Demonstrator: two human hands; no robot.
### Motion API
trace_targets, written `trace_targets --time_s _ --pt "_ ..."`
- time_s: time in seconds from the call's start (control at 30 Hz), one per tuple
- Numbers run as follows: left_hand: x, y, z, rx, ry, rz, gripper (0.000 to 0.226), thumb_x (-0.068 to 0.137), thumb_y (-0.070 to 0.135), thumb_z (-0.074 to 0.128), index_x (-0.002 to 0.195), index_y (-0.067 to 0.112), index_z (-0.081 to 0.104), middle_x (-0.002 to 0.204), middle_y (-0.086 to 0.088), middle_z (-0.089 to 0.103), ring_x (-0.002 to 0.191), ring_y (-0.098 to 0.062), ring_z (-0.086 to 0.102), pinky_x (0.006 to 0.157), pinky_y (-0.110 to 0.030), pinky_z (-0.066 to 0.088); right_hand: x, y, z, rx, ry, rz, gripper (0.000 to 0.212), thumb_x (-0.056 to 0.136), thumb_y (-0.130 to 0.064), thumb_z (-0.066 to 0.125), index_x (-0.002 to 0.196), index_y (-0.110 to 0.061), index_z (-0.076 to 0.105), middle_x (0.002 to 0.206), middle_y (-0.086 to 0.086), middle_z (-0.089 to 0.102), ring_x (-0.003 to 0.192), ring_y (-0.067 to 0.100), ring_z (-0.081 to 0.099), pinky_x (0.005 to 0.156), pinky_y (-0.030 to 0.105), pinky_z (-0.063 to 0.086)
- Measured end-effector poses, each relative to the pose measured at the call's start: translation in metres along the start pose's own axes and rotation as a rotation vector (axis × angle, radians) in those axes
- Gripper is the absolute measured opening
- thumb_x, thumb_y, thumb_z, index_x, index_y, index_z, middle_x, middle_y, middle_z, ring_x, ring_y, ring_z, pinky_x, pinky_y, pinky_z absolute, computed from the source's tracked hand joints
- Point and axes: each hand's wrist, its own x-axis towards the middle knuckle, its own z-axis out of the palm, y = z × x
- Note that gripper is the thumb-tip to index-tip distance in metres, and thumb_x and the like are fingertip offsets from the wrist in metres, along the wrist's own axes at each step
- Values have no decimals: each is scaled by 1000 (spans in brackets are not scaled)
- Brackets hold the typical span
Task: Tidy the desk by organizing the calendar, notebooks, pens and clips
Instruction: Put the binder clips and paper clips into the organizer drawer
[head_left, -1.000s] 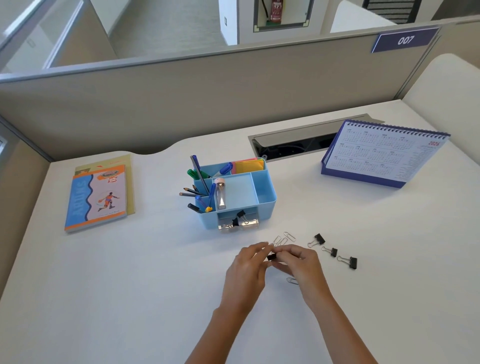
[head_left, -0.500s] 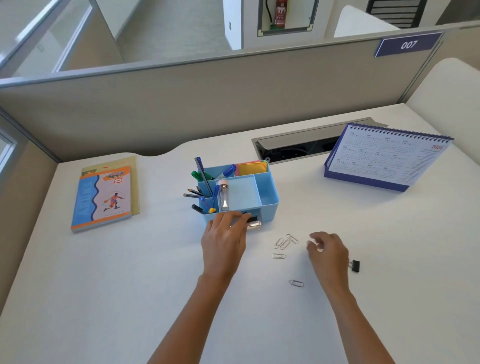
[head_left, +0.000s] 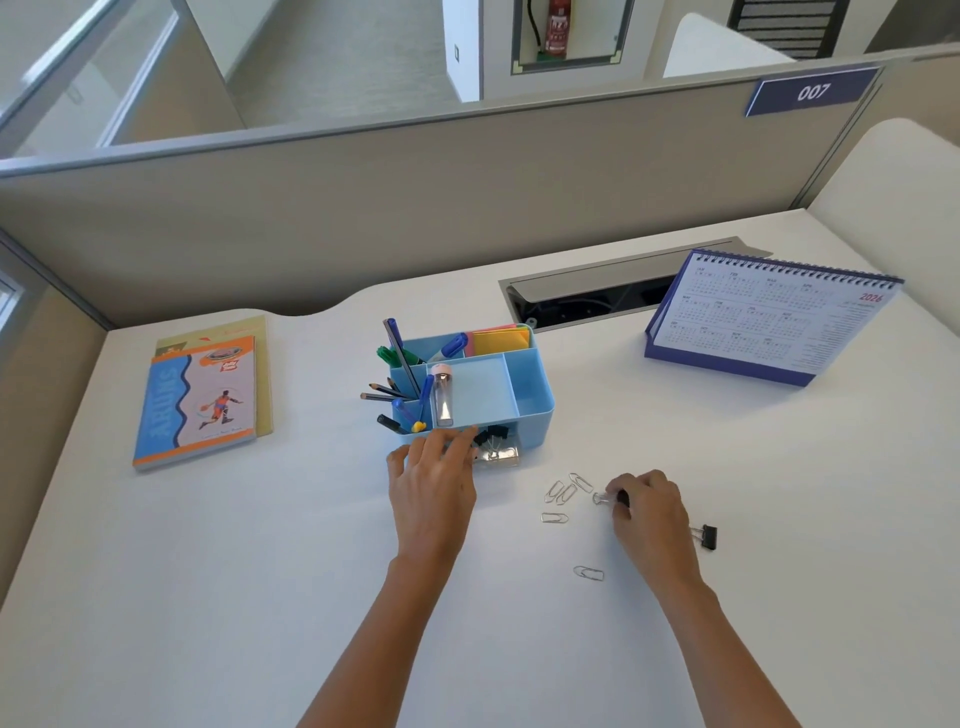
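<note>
Left hand (head_left: 434, 483) reaches to the near side of the blue organizer (head_left: 535, 400), fingers straight, tips touching its clear drawer (head_left: 501, 454), which holds black clips. Right hand (head_left: 644, 506), well to the right, pinches a binder clip (head_left: 605, 499) in curled fingers, low over the table (head_left: 260, 571). A second binder clip (head_left: 707, 536) lies just right of that hand. Paper clips (head_left: 563, 491) lie loose between the hands.

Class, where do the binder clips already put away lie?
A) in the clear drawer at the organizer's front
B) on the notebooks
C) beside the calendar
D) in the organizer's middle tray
A: black binder clips lie in the clear drawer, open at the front of the blue organizer, right beside the left hand.
</note>
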Motion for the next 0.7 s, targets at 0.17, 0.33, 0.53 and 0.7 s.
trace_targets --time_s 0.17,0.33,0.53,0.7 --pt "-13 5 -6 -112 35 -34 13 88 18 65 97 23 72 90 5 67 78 -19 61 75 -34 42 -12 -35 -9 410 -10 87 19 80 -7 68 88 -24 73 91 0 63 68 2 63 65 13 43" --pt "-40 22 -8 -320 -167 57 22 88 43 57 101 33 70 94 15 68 84 -8 60 69 -25 48 -26 -79 -14 705 -159 129 16 77 -6 71 82 -21 73 82 -6 73 71 2 67 68 11 50" --pt "-34 23 -16 -480 -163 -26 15 87 23 63 97 25 73 94 12 72 84 -7 65 71 -24 53 -27 -88 -17 1078 -290 271 11 76 0 74 82 -10 71 81 11 72 76 21 68 77 32 58" --pt "-10 13 -23 -354 -20 -86 18 87 16 68 101 26 72 98 11 71 89 -9 61 73 -24 50 -13 -48 -17 328 -17 106 19 83 -6 67 99 -16 69 100 4 68 98 24 59 80 25 47"
